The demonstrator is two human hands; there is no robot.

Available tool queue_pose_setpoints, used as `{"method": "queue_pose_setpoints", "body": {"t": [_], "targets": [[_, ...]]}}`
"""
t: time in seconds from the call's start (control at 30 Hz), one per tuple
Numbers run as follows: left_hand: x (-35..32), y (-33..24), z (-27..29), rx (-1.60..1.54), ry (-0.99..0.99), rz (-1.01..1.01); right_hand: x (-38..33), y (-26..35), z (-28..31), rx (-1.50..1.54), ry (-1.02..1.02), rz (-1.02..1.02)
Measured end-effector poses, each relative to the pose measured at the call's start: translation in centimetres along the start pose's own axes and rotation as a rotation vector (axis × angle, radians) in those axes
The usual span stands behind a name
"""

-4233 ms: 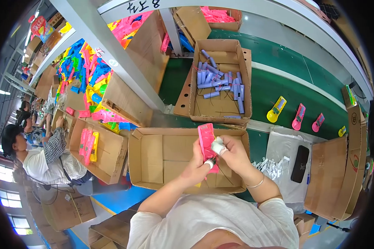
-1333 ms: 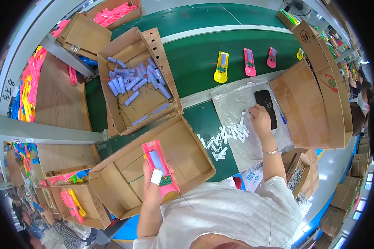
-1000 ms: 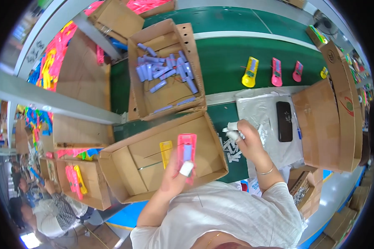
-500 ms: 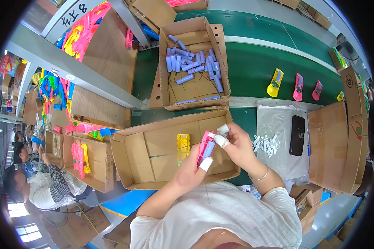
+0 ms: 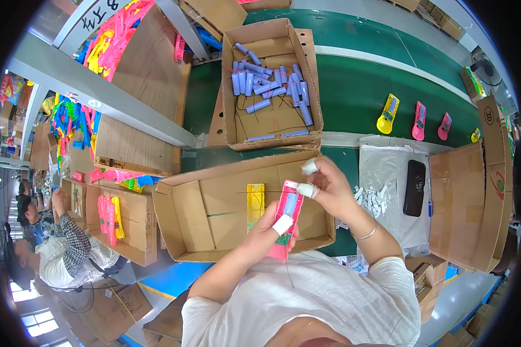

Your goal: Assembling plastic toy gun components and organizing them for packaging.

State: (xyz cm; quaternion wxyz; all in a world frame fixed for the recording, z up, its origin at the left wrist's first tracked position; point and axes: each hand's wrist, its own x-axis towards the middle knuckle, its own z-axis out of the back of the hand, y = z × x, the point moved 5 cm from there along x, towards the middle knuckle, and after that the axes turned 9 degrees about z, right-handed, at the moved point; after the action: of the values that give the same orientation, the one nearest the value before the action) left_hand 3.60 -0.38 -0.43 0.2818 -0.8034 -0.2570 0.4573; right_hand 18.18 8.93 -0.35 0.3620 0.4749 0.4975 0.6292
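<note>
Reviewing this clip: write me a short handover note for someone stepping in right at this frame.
Left hand, taped thumb, holds the pink plastic housing over the open brown cardboard box.
Right hand, taped fingertips, pinches at the housing's top end.
A pale blue cylinder sits in the housing; a yellow plastic housing lies in the box.
Blue cylindrical cells fill the upper carton; small white parts lie on the plastic sheet.
Pink housing still in hand, not set down.

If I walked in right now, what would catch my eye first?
Probably the pink casing held in the left hand at the centre, with the right hand working at its top end. Behind it sits a box of pale blue cylinders, and bright toy parts lie on the green belt.
</note>
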Motion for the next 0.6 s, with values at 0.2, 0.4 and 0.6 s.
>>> {"method": "queue_pose_setpoints", "body": {"t": [0.2,0.4,0.6], "targets": [[-0.5,-0.8,-0.4,-0.163,0.025,0.032,-1.3,3.4,-0.4,-0.589,0.036,0.571],[-0.7,-1.0,-0.1,-0.082,0.000,-0.007,-1.5,5.4,-1.1,-0.639,0.169,0.712],[-0.9,-0.9,-0.2,0.026,-0.061,-0.063,-1.4,5.7,-1.3,-0.737,0.196,0.758]]}}
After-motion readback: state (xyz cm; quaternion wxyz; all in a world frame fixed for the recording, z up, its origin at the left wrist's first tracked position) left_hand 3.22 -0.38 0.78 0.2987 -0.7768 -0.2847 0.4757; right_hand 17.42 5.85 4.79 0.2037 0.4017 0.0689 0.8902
